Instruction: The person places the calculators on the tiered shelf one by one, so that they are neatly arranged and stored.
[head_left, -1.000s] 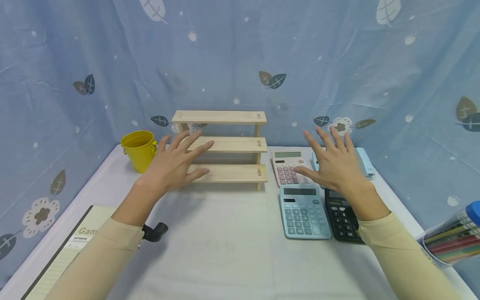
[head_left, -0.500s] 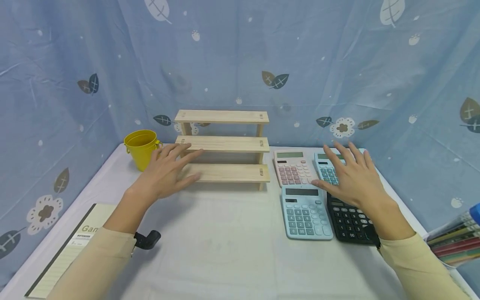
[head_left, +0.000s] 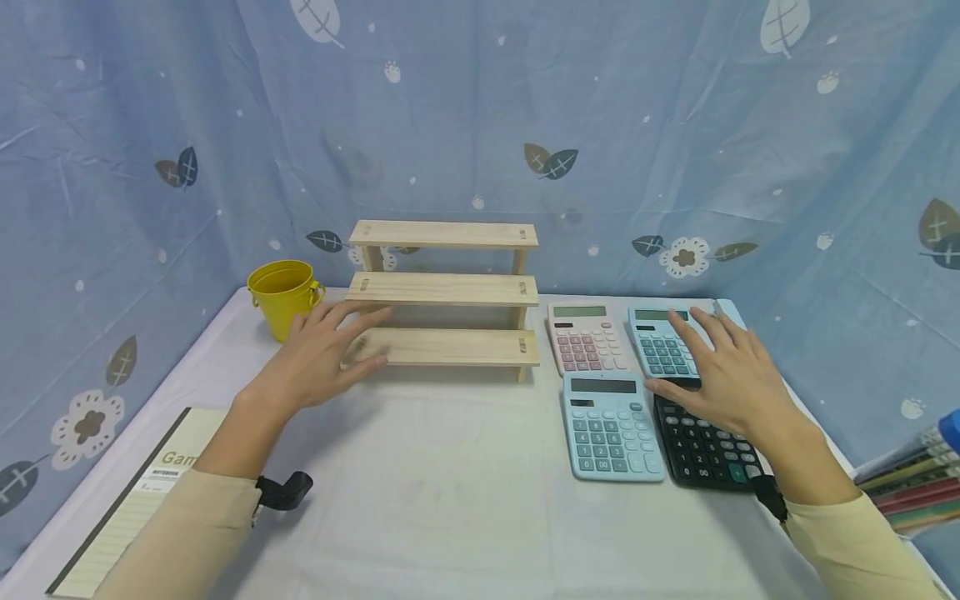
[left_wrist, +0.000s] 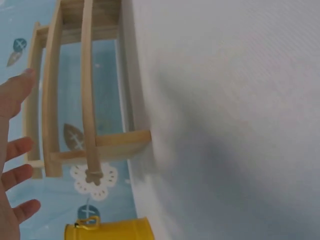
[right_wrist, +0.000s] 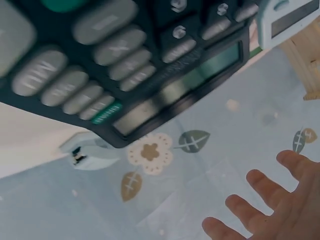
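Note:
My left hand is held above the table with fingers spread, in front of a three-tier wooden shelf and beside a yellow bucket. Nothing is in it. My right hand, also spread and holding nothing, hovers over a black calculator and a blue calculator behind it. A pink calculator lies to their left, with another light blue calculator in front of it. The right wrist view shows the black calculator close up and a pale blue stapler past it.
At the left edge lies a notebook, partly under my sleeve. A clear tub of coloured pencils with a blue lid stands at the right edge, cut off by the frame. Blue patterned cloth hangs behind the white-covered table.
Both hands have come lower and nearer to me; the right has also shifted right, uncovering more of the black and rear blue calculators. The view has shifted slightly. Objects stay put.

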